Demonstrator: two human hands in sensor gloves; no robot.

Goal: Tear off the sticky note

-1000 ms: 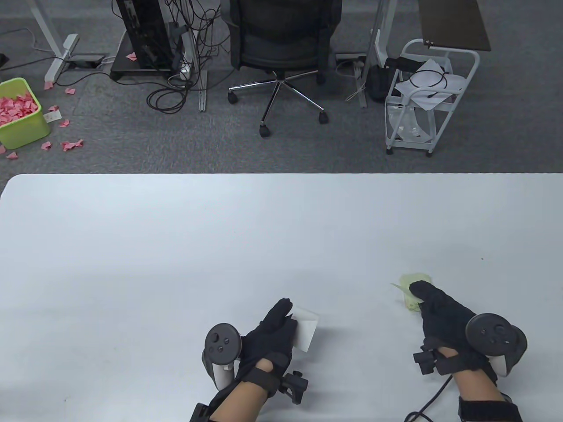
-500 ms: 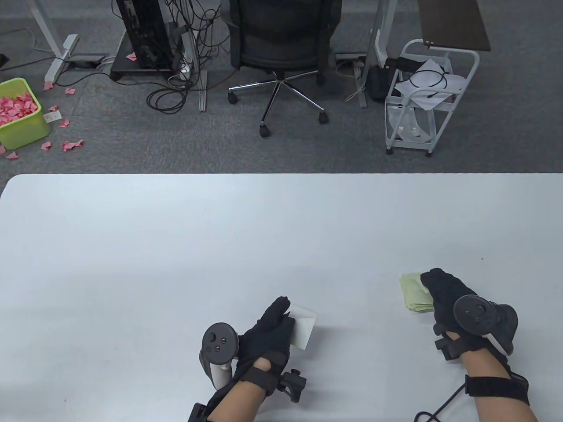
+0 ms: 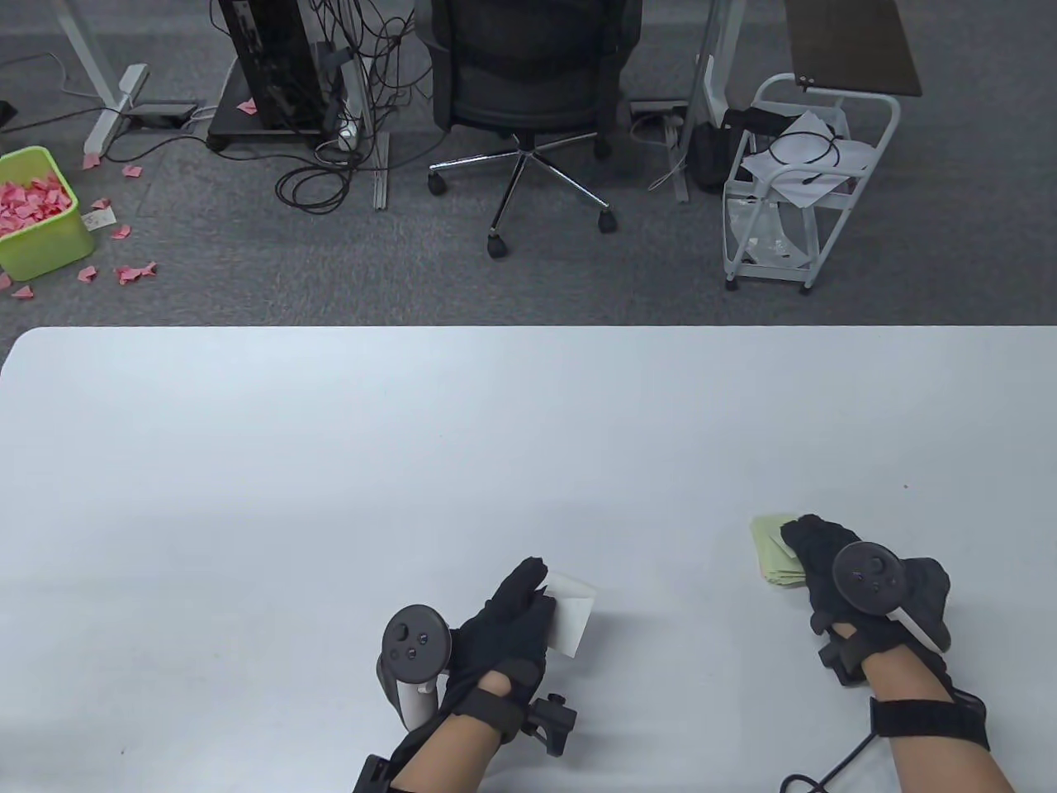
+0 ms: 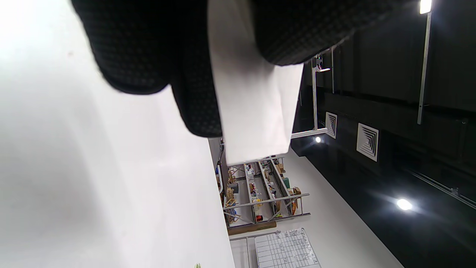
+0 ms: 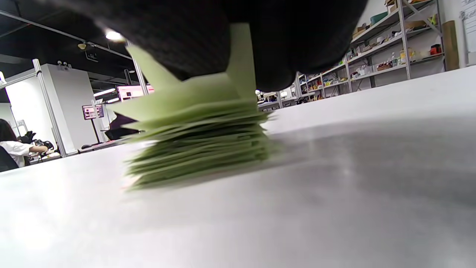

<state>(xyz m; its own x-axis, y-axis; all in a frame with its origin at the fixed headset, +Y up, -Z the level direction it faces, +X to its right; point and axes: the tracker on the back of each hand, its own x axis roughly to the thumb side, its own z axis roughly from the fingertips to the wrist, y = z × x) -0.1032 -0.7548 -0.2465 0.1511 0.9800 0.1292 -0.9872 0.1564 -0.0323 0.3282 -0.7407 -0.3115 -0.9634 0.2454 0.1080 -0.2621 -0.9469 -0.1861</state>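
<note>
- Change: right hand [image 3: 834, 570] has shifted left and lower over the green note pad [image 3: 772, 552], lower right of the frame.
- Left hand [image 3: 504, 624]: pinches a white sheet [image 3: 574, 615], bottom centre.
- Right hand: fingers rest on the pad; top note [image 5: 241, 59] pinched and lifting.
- Advice: peel slowly from the loose edge; keep the stack flat on the table [image 3: 330, 496].

Setting: an open-plan office or lab workspace. A white table [image 3: 330, 429] is standing on grey carpet [image 3: 248, 273]. Beyond its far edge, a black swivel chair [image 3: 528, 91] is sitting beside a computer tower [image 3: 268, 62] trailing tangled cables [image 3: 330, 165]. A white trolley [image 3: 805, 182] is standing far right; a green bin [image 3: 37, 215] of pink paper scraps is sitting far left. Metal storage shelving [image 5: 390, 41] and monitors [image 5: 132, 91] are showing in the right wrist view.
</note>
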